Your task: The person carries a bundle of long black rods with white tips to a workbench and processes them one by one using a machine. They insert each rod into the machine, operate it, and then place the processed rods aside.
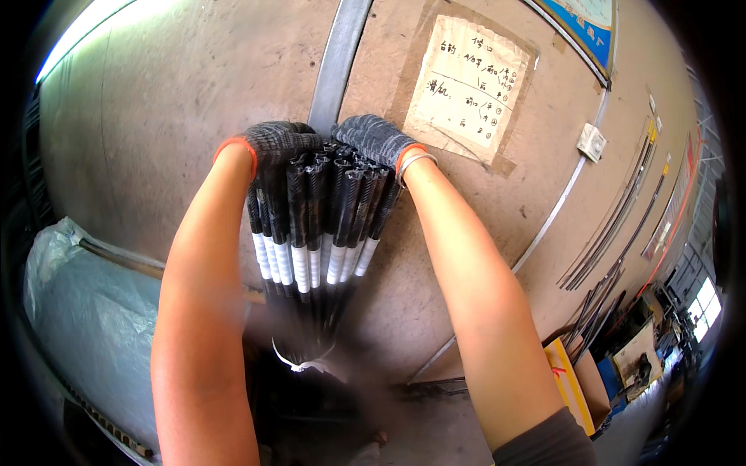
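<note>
A thick bundle of black tubes point(315, 206) stands on end in front of me, its open upper ends toward me. Each tube carries a white band below the top. My left hand point(284, 144), in a dark grey knit glove with an orange cuff, curls round the upper left side of the bundle. On the upper right side, my right hand point(373, 140), gloved alike, is closed over the tube ends. Most fingertips are hidden behind the tubes. Lower down, a white tie point(299, 365) circles the bundle, blurred.
Behind the bundle rises a brown board wall point(210, 70) with a grey metal strip point(338, 62) and a taped handwritten sheet point(466, 85). Plastic-wrapped goods point(93, 311) lie at left. Thin rods point(622, 210) lean at right near a yellow-edged box point(571, 384).
</note>
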Available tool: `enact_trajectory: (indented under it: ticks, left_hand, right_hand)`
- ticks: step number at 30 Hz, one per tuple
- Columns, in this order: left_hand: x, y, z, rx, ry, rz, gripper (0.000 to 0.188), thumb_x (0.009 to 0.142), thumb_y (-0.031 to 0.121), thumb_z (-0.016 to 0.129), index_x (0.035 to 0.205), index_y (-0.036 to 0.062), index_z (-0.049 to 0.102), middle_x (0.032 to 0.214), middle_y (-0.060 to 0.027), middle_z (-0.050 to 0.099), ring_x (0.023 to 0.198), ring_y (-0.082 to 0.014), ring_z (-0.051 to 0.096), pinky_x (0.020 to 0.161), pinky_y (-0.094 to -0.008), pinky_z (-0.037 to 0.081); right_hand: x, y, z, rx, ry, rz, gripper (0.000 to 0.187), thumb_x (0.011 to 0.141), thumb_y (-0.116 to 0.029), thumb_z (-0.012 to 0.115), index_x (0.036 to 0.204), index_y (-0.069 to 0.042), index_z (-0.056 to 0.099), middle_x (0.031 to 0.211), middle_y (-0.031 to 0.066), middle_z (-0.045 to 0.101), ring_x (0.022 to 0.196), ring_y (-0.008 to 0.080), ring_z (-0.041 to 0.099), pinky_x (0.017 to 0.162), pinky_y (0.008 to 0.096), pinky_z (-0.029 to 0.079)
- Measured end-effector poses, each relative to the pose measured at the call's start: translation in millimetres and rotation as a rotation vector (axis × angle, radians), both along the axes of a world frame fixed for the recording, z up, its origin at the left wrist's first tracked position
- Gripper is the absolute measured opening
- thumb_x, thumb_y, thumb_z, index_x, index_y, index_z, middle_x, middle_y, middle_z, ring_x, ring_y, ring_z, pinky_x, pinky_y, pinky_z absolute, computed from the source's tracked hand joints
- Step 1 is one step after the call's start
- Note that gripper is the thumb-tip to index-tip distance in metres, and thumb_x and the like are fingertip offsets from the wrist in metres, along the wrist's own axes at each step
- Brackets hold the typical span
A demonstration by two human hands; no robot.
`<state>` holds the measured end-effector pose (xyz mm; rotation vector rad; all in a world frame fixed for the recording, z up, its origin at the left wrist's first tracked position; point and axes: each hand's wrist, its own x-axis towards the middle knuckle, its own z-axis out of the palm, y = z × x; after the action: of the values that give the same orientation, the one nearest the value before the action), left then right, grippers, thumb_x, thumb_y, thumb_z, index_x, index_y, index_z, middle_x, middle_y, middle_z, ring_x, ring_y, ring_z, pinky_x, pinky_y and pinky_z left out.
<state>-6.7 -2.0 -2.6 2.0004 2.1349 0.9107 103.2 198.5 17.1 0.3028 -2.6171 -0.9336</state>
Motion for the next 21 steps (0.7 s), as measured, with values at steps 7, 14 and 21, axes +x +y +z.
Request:
enact_trajectory:
  ticks: [7,14,21]
  left_hand:
    - [-16,1,-3,-0.031,0.052,-0.072,0.069,0.06,0.016,0.069,0.125,0.02,0.046,0.122,-0.0118,0.05,0.111,-0.0297,0.048,0.095,-0.0352,0.039]
    - [10,-9,5,0.004,-0.069,0.051,0.041,0.085,0.032,0.047,0.114,0.006,0.057,0.112,-0.0106,0.059,0.103,-0.0192,0.053,0.094,-0.0301,0.037]
    - [7,-8,4,-0.027,-0.128,0.109,0.049,0.081,0.042,0.051,0.116,0.0076,0.056,0.111,-0.0123,0.059,0.103,-0.0226,0.054,0.091,-0.0326,0.039]
  right_hand:
    - [-2,-17,3,-0.016,-0.03,-0.079,0.031,0.087,-0.016,0.038,0.114,-0.011,0.053,0.107,0.0171,0.056,0.103,0.0321,0.052,0.089,0.0377,0.041]
    - [-9,7,-7,0.003,0.097,0.123,0.024,0.083,-0.012,0.043,0.105,-0.008,0.054,0.095,0.0139,0.058,0.089,0.0296,0.058,0.079,0.0369,0.045]
    - [-7,-10,-1,-0.022,-0.018,-0.074,0.028,0.087,-0.016,0.039,0.111,-0.011,0.053,0.107,0.0159,0.055,0.102,0.0328,0.052,0.088,0.0378,0.042]
